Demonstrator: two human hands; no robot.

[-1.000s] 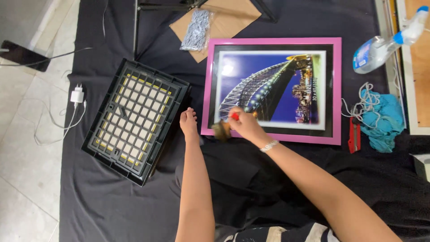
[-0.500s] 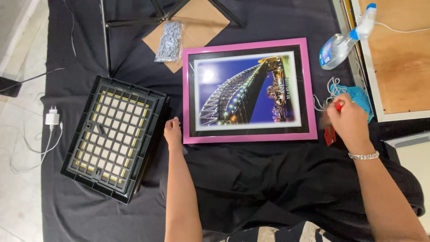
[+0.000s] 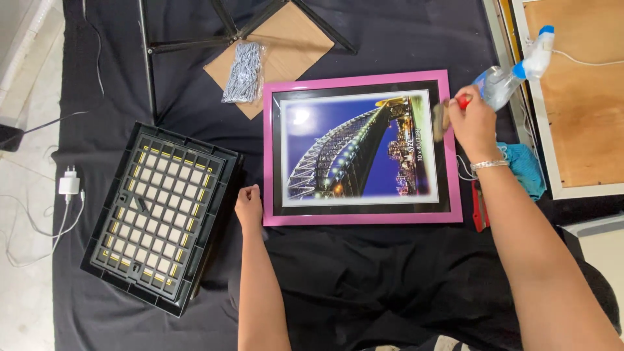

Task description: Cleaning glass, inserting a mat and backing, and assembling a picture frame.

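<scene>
A picture in a pink frame [image 3: 361,218] lies flat on a black cloth, showing a lit bridge at night. My left hand [image 3: 249,207] rests on the cloth with its fingers against the frame's lower left corner. My right hand [image 3: 471,123] is closed around a small brush with a red handle [image 3: 442,119]. The bristles sit over the frame's upper right edge. A clear spray bottle [image 3: 510,77] with a blue and white head lies just beyond my right hand.
A black grid tray [image 3: 162,214] lies to the left. Cardboard with a bag of nails [image 3: 243,71] and a black metal stand [image 3: 188,42] are at the back. A blue cloth [image 3: 525,168], a red tool [image 3: 480,209] and a framed wooden board [image 3: 578,97] lie at the right. A charger [image 3: 68,186] is on the floor.
My right hand has carried the brush from the frame's lower left edge, past the blue cloth, up to the upper right edge. The left hand stays at the lower left corner.
</scene>
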